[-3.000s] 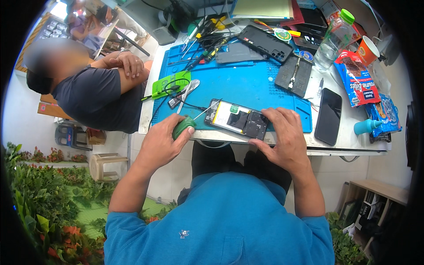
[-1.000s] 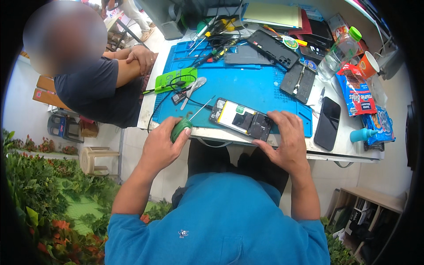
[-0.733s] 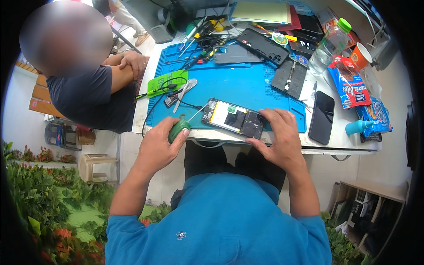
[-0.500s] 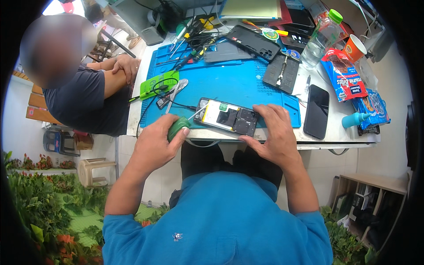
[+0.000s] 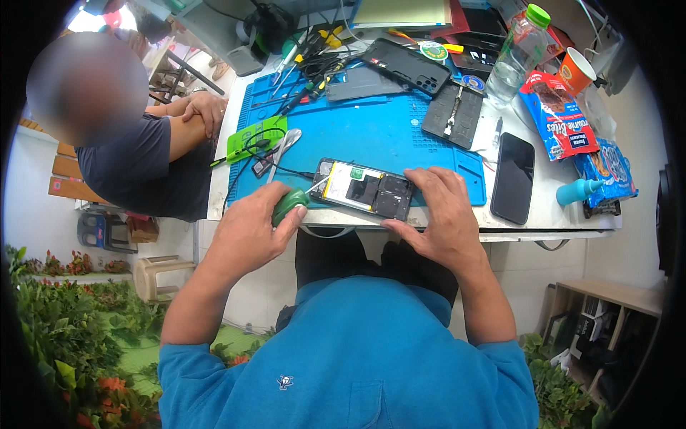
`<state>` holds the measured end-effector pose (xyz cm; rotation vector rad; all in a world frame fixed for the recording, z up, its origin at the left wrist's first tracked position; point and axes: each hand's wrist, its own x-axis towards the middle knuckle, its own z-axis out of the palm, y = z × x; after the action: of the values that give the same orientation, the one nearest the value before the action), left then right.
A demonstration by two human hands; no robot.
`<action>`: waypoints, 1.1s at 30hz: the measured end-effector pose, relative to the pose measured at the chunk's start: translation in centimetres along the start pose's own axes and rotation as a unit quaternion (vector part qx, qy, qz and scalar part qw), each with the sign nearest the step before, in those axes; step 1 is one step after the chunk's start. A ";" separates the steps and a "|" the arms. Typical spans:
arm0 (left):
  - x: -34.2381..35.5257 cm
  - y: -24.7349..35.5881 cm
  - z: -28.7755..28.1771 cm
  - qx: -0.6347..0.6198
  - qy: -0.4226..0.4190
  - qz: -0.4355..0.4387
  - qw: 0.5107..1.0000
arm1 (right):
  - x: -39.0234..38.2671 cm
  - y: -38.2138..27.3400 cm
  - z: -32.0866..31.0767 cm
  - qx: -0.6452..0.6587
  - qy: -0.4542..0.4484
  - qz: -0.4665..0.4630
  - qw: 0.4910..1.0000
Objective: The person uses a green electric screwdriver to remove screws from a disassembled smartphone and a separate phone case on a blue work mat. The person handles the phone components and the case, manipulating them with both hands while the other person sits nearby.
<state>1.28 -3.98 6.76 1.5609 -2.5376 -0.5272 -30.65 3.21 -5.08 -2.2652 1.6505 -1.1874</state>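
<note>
On the blue mat's near edge lies an opened smartphone (image 5: 367, 189), its back off, with the pale battery and dark inner parts bare. My left hand (image 5: 251, 223) is closed around a green-handled tool (image 5: 289, 206). A thin pale shaft runs from it to the phone's left end; whether its tip touches is too small to tell. At the phone's right end, my right hand (image 5: 444, 218) grips it, thumb at the near edge and fingers at the far corner. A thin black cable (image 5: 289, 171) leads to the phone's left end.
Left of the blue mat (image 5: 343, 136) sits a person (image 5: 136, 157) with folded arms. A black phone (image 5: 512, 179), teal bottle (image 5: 579, 191), water bottle (image 5: 516, 61) and snack packs (image 5: 561, 118) stand or lie at right. Phone parts (image 5: 451, 114) and tools (image 5: 307, 89) crowd the back.
The view has shifted slightly. Both hands keep nearly the same pose and grip. The pale shaft at the phone's left end lies very slightly differently.
</note>
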 end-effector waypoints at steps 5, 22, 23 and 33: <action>0.1 0.4 0.2 -0.003 0.004 0.002 1.000 | 0.2 0.2 0.0 0.004 -0.002 -0.004 1.000; 0.8 1.5 -0.1 -0.001 -0.044 0.002 0.999 | 0.0 0.2 0.0 0.002 0.000 0.001 1.000; 0.8 1.8 -0.3 0.003 -0.041 0.004 0.999 | 0.1 0.2 0.0 0.004 0.001 -0.001 1.000; 1.4 2.4 0.4 -0.009 -0.045 0.036 0.998 | 0.1 0.1 -0.1 0.008 0.005 0.001 1.000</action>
<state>-1.50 -4.11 7.14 1.4668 -2.6360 -0.6235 -30.79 3.14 -5.06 -2.2515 1.6405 -1.2099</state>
